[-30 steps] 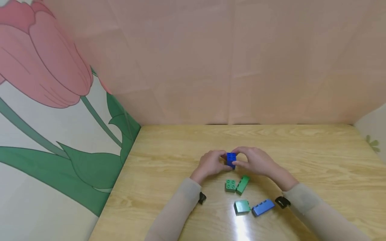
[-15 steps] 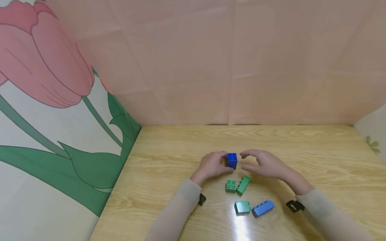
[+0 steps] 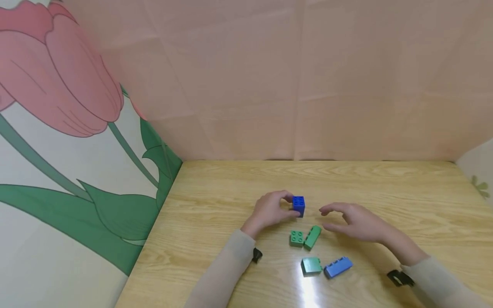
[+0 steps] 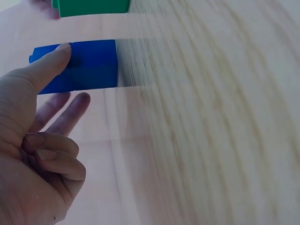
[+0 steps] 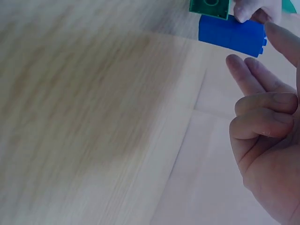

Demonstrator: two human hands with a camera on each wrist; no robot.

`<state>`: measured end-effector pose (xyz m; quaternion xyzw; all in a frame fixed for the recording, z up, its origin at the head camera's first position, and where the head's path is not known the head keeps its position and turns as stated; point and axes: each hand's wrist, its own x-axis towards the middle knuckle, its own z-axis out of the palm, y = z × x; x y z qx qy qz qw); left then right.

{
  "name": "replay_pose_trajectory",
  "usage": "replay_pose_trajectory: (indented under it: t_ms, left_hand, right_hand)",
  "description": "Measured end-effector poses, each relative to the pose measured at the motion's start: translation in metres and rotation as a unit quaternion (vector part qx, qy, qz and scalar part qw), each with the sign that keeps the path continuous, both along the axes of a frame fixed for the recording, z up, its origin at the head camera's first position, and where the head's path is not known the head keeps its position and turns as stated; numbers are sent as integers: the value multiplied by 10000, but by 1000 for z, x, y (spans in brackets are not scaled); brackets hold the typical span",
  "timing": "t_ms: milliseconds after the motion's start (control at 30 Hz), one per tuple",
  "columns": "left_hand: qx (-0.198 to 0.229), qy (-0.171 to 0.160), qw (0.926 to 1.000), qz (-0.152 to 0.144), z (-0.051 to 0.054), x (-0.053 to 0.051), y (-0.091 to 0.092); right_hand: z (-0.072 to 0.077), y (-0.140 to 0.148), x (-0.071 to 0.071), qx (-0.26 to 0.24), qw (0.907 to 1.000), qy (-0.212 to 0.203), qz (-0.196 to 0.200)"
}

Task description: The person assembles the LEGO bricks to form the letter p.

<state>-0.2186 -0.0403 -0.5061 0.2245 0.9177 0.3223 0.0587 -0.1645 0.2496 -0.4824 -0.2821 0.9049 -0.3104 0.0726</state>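
Note:
A tall blue block with studs on top stands upright on the wooden table; a faint seam suggests two stacked toy bricks. My left hand pinches it from the left, the thumb on its near face in the left wrist view, where part of the fingers is hidden behind the blue block. To the right, my right hand hovers apart from the block with nothing in it, thumb and forefinger spread. In the right wrist view, the ring and little fingers of the right hand are bent.
Nearer me lie a small green brick with studs up and a long green brick on its side. Closer still are a teal-green brick and a long blue brick. A pink-covered wall bounds the table behind.
My right hand has let go of the blue block and drawn away to the right and toward me. The left hand stays at the block.

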Motion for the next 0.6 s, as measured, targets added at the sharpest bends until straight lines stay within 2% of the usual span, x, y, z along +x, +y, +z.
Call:
replay_pose_trajectory:
  t_ms: [367,600]
  left_hand:
    - [83,68,9999,-15,-2,-1,-1]
    - [156,6,9999,-43,-3,-2,-1]
  right_hand:
    - [-3,17,21,-80,9983,-446,375]
    - [-13,26,32,-18,9960,-604,651]
